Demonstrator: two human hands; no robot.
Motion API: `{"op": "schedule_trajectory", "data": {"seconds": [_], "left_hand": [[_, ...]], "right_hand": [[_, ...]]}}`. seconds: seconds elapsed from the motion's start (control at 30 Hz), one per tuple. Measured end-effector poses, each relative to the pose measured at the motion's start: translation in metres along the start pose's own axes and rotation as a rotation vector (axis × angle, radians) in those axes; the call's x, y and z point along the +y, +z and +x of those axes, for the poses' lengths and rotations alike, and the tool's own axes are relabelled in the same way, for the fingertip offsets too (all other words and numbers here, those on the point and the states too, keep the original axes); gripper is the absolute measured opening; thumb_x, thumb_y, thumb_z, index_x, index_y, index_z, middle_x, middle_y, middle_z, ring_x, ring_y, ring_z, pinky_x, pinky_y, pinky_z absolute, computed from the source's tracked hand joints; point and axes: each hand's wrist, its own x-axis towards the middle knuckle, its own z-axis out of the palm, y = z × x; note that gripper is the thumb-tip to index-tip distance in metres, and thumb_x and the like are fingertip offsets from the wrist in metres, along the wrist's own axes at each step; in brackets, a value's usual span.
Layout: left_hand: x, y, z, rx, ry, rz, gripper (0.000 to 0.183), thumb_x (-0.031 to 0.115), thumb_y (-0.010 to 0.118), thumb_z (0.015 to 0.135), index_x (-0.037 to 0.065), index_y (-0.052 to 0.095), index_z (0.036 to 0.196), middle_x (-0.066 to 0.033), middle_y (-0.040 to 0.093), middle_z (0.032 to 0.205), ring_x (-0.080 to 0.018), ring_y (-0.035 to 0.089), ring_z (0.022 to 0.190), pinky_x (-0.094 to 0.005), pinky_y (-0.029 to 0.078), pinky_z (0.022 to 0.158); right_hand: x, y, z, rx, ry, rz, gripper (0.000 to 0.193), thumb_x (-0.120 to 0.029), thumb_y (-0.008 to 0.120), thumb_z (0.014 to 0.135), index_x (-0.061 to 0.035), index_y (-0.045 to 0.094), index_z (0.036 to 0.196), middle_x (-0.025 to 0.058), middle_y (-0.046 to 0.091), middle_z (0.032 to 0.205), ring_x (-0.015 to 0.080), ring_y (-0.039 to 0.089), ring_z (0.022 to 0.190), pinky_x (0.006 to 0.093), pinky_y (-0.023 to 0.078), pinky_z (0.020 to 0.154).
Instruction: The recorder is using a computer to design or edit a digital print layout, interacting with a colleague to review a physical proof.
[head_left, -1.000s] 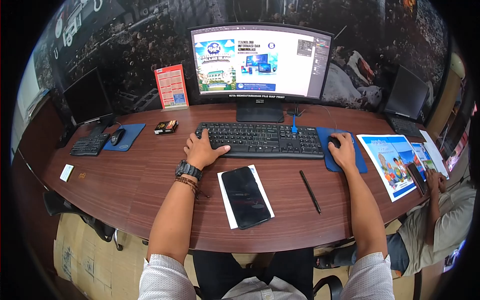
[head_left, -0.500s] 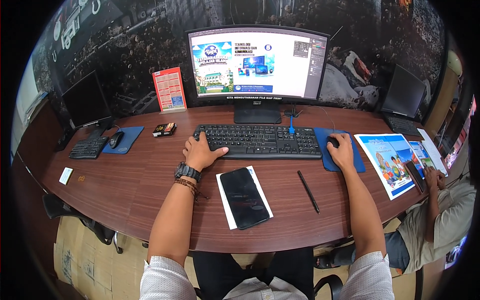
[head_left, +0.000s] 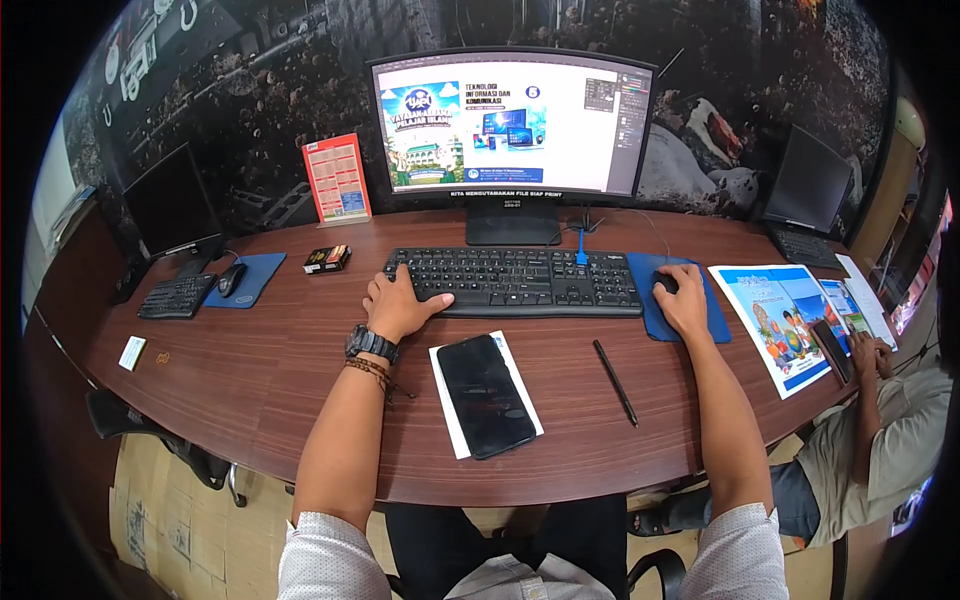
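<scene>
My left hand (head_left: 397, 306) rests on the left end of a black keyboard (head_left: 515, 272), fingers spread over the keys and thumb stretched along its front edge. At the keyboard's right, my right hand (head_left: 686, 306) is curled over a black mouse (head_left: 663, 283), which stands on a blue mouse pad (head_left: 655, 318). Behind the keyboard, a curved monitor (head_left: 570, 165) shows a page layout with pictures and a tool panel. A black smartphone (head_left: 487, 398) lies on a white sheet (head_left: 452, 425) before the keyboard. To its right is a thin black pen (head_left: 615, 385).
A small dark box (head_left: 327, 259) and a red-framed calendar (head_left: 337, 180) stand at the left. Farther left are another monitor (head_left: 172, 205), keyboard (head_left: 175, 297) and mouse (head_left: 231, 279). Colourful printed sheets (head_left: 765, 310) lie at the right, near a co-worker's hands (head_left: 868, 354) and another phone (head_left: 832, 350).
</scene>
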Motion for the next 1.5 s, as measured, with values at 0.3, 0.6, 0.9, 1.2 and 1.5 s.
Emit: {"op": "schedule_trajectory", "data": {"seconds": [0.3,0.6,0.9,1.2,1.5], "left_hand": [[0.001,-0.001,0.000,-0.016,0.002,0.005,0.111,0.069,0.074,0.072,-0.001,0.035,0.148,-0.0347,0.038,0.140,-0.0499,0.037,0.133,-0.0558,0.034,0.108],[0.003,-0.005,-0.002,-0.054,-0.015,-0.029,0.111,0.068,0.074,0.073,-0.002,0.034,0.148,-0.0331,0.035,0.144,-0.0483,0.030,0.137,-0.0581,0.029,0.110],[0.001,-0.003,0.000,-0.049,-0.009,-0.031,0.110,0.067,0.075,0.073,-0.003,0.035,0.147,-0.0353,0.034,0.144,-0.0509,0.031,0.136,-0.0590,0.030,0.109],[0.002,-0.003,-0.001,-0.045,-0.010,-0.034,0.109,0.068,0.075,0.073,-0.003,0.036,0.147,-0.0354,0.035,0.143,-0.0503,0.030,0.137,-0.0599,0.028,0.110],[-0.001,0.004,0.000,0.130,0.243,-0.032,0.063,0.049,0.077,0.078,0.009,0.064,0.125,-0.0312,0.039,0.144,-0.0449,0.030,0.137,-0.0609,0.020,0.111]], "right_hand": [[-0.005,-0.003,-0.001,-0.003,0.017,-0.014,0.035,-0.024,0.066,0.079,-0.0104,0.070,0.112,0.0141,0.056,0.123,0.0357,0.058,0.113,0.0438,0.048,0.096],[-0.005,-0.003,-0.001,-0.020,0.014,-0.001,0.035,-0.025,0.065,0.079,-0.0118,0.070,0.112,0.0125,0.057,0.122,0.0342,0.059,0.113,0.0431,0.048,0.095],[-0.008,-0.005,-0.002,-0.017,0.038,-0.002,0.035,-0.025,0.064,0.078,-0.0114,0.070,0.109,0.0125,0.057,0.120,0.0337,0.060,0.110,0.0427,0.049,0.094],[-0.019,-0.010,-0.005,-0.026,-0.127,-0.165,0.057,-0.041,0.073,0.077,-0.0112,0.062,0.125,0.0172,0.051,0.131,0.0375,0.045,0.127,0.0537,0.031,0.110],[-0.029,-0.009,-0.007,-0.047,-0.199,-0.224,0.064,-0.044,0.075,0.074,-0.0103,0.062,0.126,0.0176,0.051,0.131,0.0365,0.044,0.129,0.0595,0.022,0.114]]}}
